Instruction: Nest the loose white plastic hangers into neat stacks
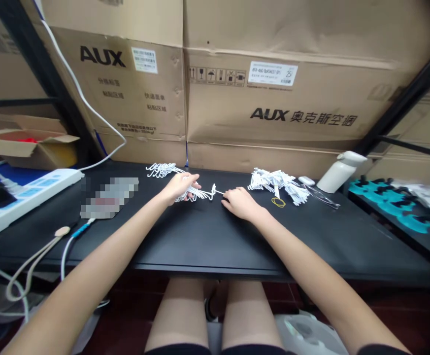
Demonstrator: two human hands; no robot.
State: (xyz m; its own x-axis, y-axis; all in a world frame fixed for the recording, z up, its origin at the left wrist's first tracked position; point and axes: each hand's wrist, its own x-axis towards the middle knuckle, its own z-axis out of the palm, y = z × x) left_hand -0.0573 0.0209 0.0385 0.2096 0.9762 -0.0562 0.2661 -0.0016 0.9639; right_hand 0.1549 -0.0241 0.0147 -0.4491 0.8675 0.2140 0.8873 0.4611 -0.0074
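My left hand (pixel 181 187) is closed around a bunch of white wire hooks (pixel 202 195), whose curved ends stick out past the fingers on the right. In my right hand (pixel 240 203) the fingers are bent at the end of a single white hook (pixel 218 192), just above the black table; its grip is partly hidden. Behind my left hand lies a group of white hooks (pixel 160 170). A larger pile of white hooks (pixel 278 181) lies to the right of my right hand. Close to that pile is a yellow rubber band (pixel 279 202).
Large cardboard boxes (pixel 218 108) wall off the table's back. A white bottle (pixel 342 171) and glasses (pixel 323 196) sit at right, beside turquoise items (pixel 392 204). On the left are a power strip (pixel 33 197), a blurred-out flat device (pixel 109 198) with its cable, and an open carton (pixel 26 140).
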